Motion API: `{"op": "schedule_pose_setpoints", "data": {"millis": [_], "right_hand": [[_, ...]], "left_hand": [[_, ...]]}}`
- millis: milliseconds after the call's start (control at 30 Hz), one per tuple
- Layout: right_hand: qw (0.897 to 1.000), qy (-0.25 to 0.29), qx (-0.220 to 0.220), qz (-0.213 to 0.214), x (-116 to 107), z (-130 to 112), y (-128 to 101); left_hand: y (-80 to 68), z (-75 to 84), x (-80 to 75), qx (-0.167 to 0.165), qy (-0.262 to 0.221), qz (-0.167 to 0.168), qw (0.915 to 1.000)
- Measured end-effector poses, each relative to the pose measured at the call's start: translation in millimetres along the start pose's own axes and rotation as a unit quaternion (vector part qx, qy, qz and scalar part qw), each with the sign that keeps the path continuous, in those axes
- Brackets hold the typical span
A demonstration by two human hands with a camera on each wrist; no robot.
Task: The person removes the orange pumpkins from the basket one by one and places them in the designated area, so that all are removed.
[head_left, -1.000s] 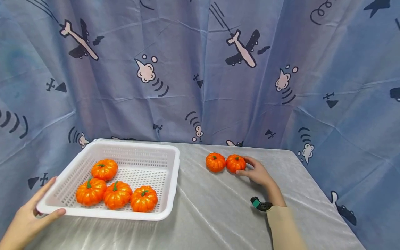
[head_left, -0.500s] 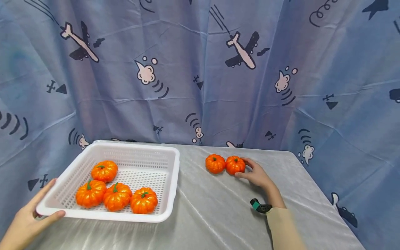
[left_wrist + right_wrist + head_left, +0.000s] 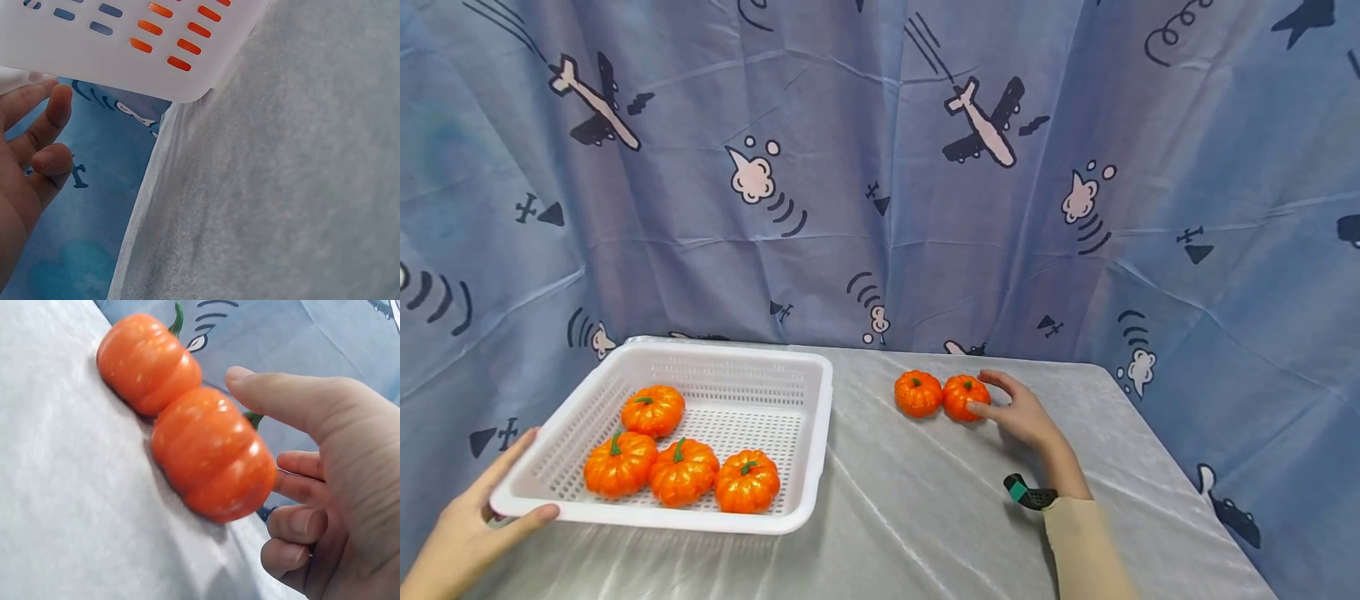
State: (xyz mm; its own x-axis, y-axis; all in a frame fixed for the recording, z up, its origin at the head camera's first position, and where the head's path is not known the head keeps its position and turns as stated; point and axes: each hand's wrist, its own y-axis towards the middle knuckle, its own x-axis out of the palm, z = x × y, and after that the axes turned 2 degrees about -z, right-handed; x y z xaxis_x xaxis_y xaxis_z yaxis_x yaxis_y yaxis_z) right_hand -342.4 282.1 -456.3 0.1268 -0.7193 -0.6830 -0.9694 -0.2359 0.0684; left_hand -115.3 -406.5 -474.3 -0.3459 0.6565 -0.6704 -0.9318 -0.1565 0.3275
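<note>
Two pumpkins right of basket [image 3: 820, 392], touching. Right hand [image 3: 1018, 414] relaxed around nearer pumpkin [image 3: 966, 397], not yet gripping; left hand [image 3: 471, 525] pinching basket corner. Best: close fingers evenly, avoid nudging neighbouring pumpkin [image 3: 917, 393].

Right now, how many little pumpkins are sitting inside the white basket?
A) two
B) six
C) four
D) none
C: the head view shows four pumpkins inside the white basket, while two more pumpkins sit outside it on the table by the right hand.

A blue airplane-print curtain [image 3: 880, 167] hangs behind the grey-covered table [image 3: 910, 517].
</note>
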Motion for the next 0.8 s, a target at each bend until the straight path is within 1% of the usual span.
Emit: {"op": "schedule_pose_setpoints", "data": {"millis": [267, 400, 600, 800], "right_hand": [[0.999, -0.007, -0.039, 0.016, -5.7, -23.0, -0.2], [0.998, -0.008, -0.061, 0.024, -3.8, -38.7, 0.2], [0.995, 0.022, -0.092, 0.018, 7.9, -69.0, -0.1], [0.994, 0.021, -0.107, -0.001, 26.3, -101.0, 0.5]], "left_hand": [[0.6, -0.8, 1.5, 0.001, -0.003, -0.001, 1.0], [1.2, -0.5, 1.0, -0.004, -0.005, -0.004, 1.0], [-0.8, 1.3, 1.5, 0.012, -0.013, 0.004, 0.9998], [0.3, 6.7, -0.4, 0.004, -0.01, 0.001, 0.9999]]}}
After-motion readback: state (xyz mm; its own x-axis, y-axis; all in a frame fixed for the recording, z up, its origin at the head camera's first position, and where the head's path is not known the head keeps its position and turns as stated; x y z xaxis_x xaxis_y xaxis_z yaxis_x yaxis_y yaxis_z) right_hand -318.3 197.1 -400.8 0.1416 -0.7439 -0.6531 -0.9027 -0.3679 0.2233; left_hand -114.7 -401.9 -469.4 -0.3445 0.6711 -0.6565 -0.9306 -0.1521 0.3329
